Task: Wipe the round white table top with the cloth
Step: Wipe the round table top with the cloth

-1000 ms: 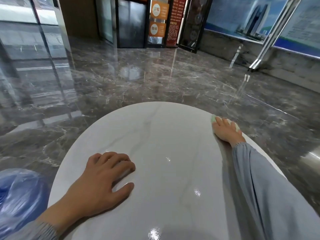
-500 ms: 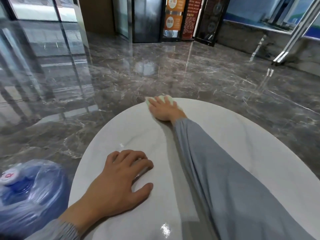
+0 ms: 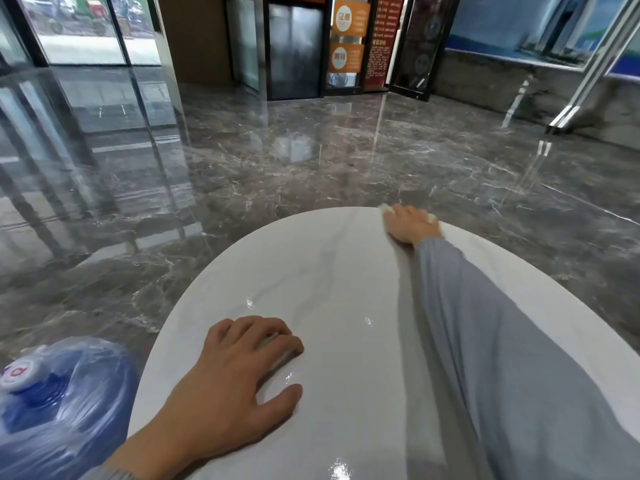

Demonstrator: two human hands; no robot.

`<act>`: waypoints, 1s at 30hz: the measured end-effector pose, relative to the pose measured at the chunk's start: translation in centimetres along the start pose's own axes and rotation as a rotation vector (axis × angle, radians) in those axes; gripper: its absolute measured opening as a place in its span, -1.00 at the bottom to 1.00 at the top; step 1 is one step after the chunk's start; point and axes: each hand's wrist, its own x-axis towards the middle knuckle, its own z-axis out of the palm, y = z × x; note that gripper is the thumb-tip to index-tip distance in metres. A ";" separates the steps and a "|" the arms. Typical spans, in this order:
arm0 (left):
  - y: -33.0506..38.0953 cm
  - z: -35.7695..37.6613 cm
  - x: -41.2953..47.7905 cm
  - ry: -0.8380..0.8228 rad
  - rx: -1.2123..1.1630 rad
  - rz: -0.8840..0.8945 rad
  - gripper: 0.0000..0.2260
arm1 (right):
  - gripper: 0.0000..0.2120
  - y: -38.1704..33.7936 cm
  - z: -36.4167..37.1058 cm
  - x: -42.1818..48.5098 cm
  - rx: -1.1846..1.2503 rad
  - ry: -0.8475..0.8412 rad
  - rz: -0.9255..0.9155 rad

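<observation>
The round white table top [image 3: 329, 271] with faint grey veins fills the lower middle of the head view. My right hand [image 3: 410, 225] lies stretched out at the table's far edge, pressing flat on a pale green cloth [image 3: 431, 217]; only small bits of the cloth show past the fingers. My left hand [image 3: 239, 372] rests on the near left part of the table, fingers slightly bent, holding nothing. A grey-blue sleeve [image 3: 485, 358] covers my right arm across the table.
A blue water bottle wrapped in clear plastic [image 3: 59, 403] stands on the floor at the table's near left. Glossy dark marble floor [image 3: 311, 161] surrounds the table. Glass doors and orange signs [image 3: 346, 39] stand far behind.
My right hand swept the cloth along the far edge, first leftward, now back toward the right. The left hand has stayed planted on the table. The view has shifted.
</observation>
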 end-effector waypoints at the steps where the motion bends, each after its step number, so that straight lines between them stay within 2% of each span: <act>1: 0.0 0.0 0.1 0.001 0.004 0.004 -0.64 | -0.33 2.5 -0.8 -0.3 -0.011 0.021 0.050; 8: -0.1 0.1 0.0 0.004 0.012 0.002 -0.64 | -0.26 15.5 -3.9 -4.0 0.035 0.023 0.330; 12: 0.2 0.2 0.2 0.000 0.002 0.008 -0.64 | -0.23 16.6 -4.3 -3.0 -0.016 -0.001 0.389; 14: 0.4 0.2 0.2 0.000 -0.003 0.006 -0.65 | -0.20 15.0 -3.6 -1.8 -0.057 -0.012 0.344; 18: 0.0 0.3 0.1 0.014 -0.034 -0.001 -0.65 | -0.38 6.0 -1.4 -0.3 -0.106 -0.077 0.066; 22: -0.1 0.5 0.2 0.027 -0.025 0.013 -0.65 | -0.42 -5.1 1.6 -1.5 -0.136 -0.164 -0.244; 26: -0.3 0.5 0.1 0.020 -0.032 0.005 -0.63 | -0.43 -15.3 5.5 -8.1 -0.229 -0.241 -0.619; 30: -0.4 0.3 0.2 0.006 -0.027 0.023 -0.61 | -0.45 -20.1 8.4 -16.5 -0.288 -0.304 -0.981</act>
